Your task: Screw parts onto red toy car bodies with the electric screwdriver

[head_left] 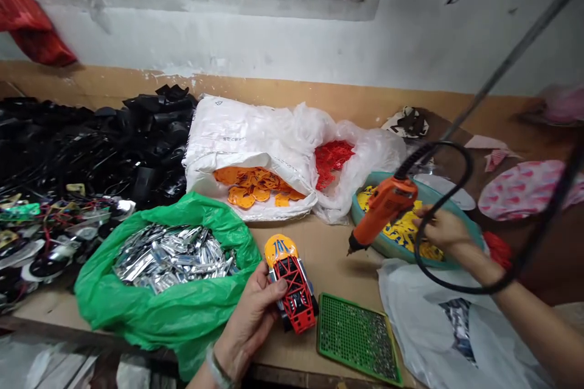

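Note:
My left hand (255, 310) grips a toy car (294, 285) with an orange front, a red lattice frame and dark wheels, held above the table. Over at the right, my right hand (440, 228) reaches into a teal basin (469, 222) of printed yellow plastic pieces (396, 231). Its fingers are pinched at one of these pieces, and a black cable crosses in front of the fingertips. Between the hands hangs an orange electric screwdriver (385, 209), tip pointing down and left; neither hand holds it.
A green grid tray (351, 334) of small screws lies near the front edge. Left stands a green bag (168, 316) of silvery parts. White sacks behind hold orange pieces (255, 185) and red pieces (331, 164). Black parts (150, 134) pile up at far left. The screwdriver's cable (469, 158) loops across the right.

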Tool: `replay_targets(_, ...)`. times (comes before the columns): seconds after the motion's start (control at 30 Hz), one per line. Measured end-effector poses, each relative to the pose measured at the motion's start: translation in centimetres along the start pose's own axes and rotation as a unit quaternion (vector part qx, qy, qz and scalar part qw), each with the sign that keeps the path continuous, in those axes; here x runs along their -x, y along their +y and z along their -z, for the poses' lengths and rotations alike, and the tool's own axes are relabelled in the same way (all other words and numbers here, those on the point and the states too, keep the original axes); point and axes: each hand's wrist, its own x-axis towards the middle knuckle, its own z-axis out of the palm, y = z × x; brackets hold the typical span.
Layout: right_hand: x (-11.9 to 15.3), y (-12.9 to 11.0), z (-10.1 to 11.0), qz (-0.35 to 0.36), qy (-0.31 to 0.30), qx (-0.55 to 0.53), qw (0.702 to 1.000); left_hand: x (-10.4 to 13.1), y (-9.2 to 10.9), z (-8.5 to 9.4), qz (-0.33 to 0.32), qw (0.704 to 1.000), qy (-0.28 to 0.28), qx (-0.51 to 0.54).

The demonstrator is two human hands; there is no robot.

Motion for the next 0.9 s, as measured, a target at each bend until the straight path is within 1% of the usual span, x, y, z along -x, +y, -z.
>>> replay_targets(0.03, 1.5, -0.6, 0.7, 0.001, -0.013, 0.004, 1.0, 0.0, 0.0, 0.2, -0.004, 1.0, 0.004, 0.001)
replay_targets(0.1, 5.5, -2.0, 1.5, -0.03, -0.029, -0.033, 0.999, -0.1, -0.2, 0.4, -0.011, 1.0, 0.011, 0.006)
replay_targets(0.17, 10.5, -3.9, 1.0, -0.033, -0.049, -0.065, 0.996, -0.2, -0.3, 0.3, -0.01, 1.0, 0.015, 0.013)
replay_targets(0.2, 13.0, -5.1, 0.1, -0.015, -0.046, -0.088, 0.995, -0.3, -0.4, 0.2, -0.008, 1.0, 0.014, 0.013)
replay_targets(0.27, 17.2, -7.6, -2.7, 0.039, -0.056, -0.138, 0.988, -0.5, -0.6, 0.0, 0.0, 1.0, 0.009, 0.006)
replay_targets(0.33, 19.9, -10.0, -6.3, 0.108, -0.075, -0.155, 0.979, -0.6, -0.8, -0.3, -0.006, 1.0, 0.011, -0.007)
replay_targets(0.4, 20.9, -11.6, -9.6, 0.148, -0.056, -0.177, 0.971, -0.6, -0.9, -0.3, -0.023, 0.999, 0.02, -0.018)
replay_targets(0.43, 21.1, -12.0, -11.0, 0.165, -0.064, -0.184, 0.967, -0.5, -0.9, -0.3, -0.034, 0.999, 0.027, -0.02)
replay_targets(0.47, 21.3, -12.3, -12.1, 0.184, -0.069, -0.189, 0.962, -0.4, -0.8, -0.3, -0.046, 0.998, 0.034, -0.02)
replay_targets(0.53, 21.4, -12.4, -13.6, 0.216, -0.089, -0.184, 0.955, 0.0, -0.6, -0.1, -0.067, 0.997, 0.044, -0.021)
replay_targets(0.63, 21.9, -12.2, -14.3, 0.243, -0.116, -0.158, 0.95, 0.7, -0.3, 0.2, -0.094, 0.994, 0.054, -0.029)
replay_targets(0.77, 22.5, -12.1, -14.3, 0.241, -0.153, -0.146, 0.947, 1.0, -0.3, 0.4, -0.115, 0.99, 0.072, -0.047)
replay_targets(0.83, 22.7, -12.0, -14.4, 0.232, -0.148, -0.143, 0.951, 0.9, -0.4, 0.3, -0.115, 0.989, 0.073, -0.055)
replay_targets(0.9, 22.9, -11.7, -14.4, 0.219, -0.129, -0.143, 0.956, 0.7, -0.6, 0.2, -0.111, 0.989, 0.07, -0.062)
